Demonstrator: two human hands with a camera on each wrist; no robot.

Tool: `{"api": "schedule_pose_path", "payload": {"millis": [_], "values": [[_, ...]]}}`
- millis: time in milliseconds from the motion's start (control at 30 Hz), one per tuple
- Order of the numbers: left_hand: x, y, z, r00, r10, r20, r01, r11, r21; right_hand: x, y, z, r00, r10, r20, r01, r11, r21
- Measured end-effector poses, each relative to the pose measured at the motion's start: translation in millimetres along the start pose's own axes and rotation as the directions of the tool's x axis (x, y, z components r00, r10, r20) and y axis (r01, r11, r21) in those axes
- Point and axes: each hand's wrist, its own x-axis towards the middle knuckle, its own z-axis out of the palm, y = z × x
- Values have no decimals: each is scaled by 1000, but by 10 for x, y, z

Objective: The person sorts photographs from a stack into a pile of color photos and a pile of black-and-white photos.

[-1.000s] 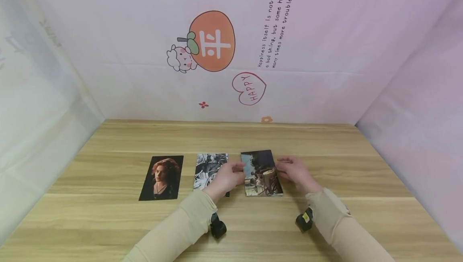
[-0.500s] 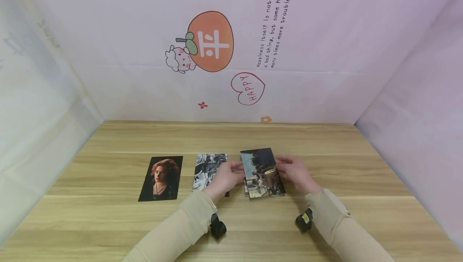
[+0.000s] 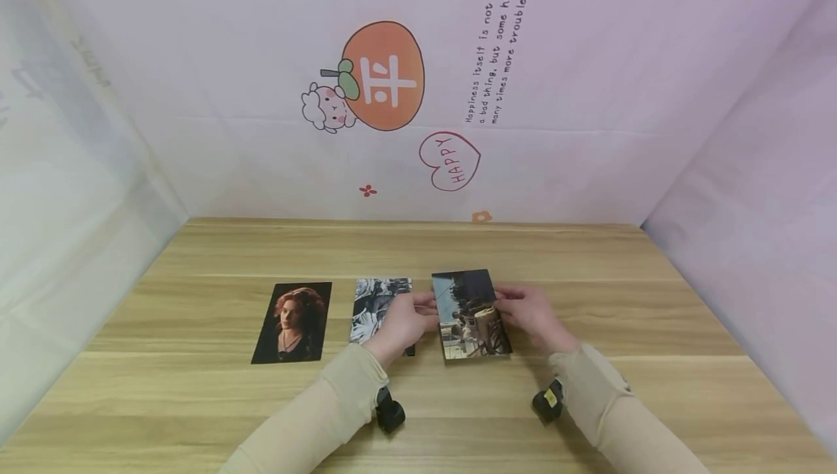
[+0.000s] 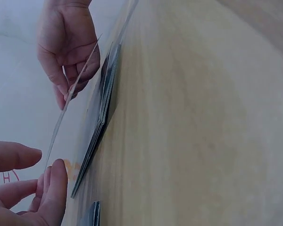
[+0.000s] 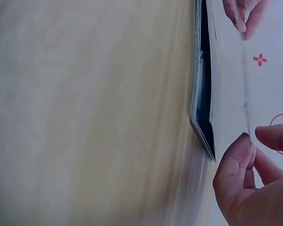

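A colour photo (image 3: 467,310) is held by its two side edges just above a stack of photos (image 4: 103,113) on the wooden table (image 3: 588,278). My left hand (image 3: 426,307) pinches its left edge and my right hand (image 3: 505,301) pinches its right edge. In the left wrist view the photo (image 4: 73,99) shows edge-on as a thin sheet between my left hand (image 4: 42,162) and my right hand (image 4: 68,52). The right wrist view shows the stack (image 5: 203,94) lying flat, with my right hand (image 5: 252,134) beside it.
A black-and-white photo (image 3: 375,299) lies left of the stack, partly under my left hand. Further left lies a portrait photo (image 3: 292,321). Printed cloth walls (image 3: 418,96) close in the table at the back and both sides.
The held photo has shifted slightly left and straightened after tilting half a second ago. Both hands moved with it. The other photos have not moved.
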Motion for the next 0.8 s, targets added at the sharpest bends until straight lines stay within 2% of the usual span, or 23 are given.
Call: {"api": "schedule_pose_path", "payload": {"millis": [500, 800], "values": [[-110, -47, -224, 999, -24, 33, 24, 1000, 6, -123, -127, 75, 997, -38, 72, 35, 998, 47], [-180, -71, -360, 1000, 1, 9, -1, 999, -32, -147, -170, 139, 989, -46, 143, 24, 988, 155]]}}
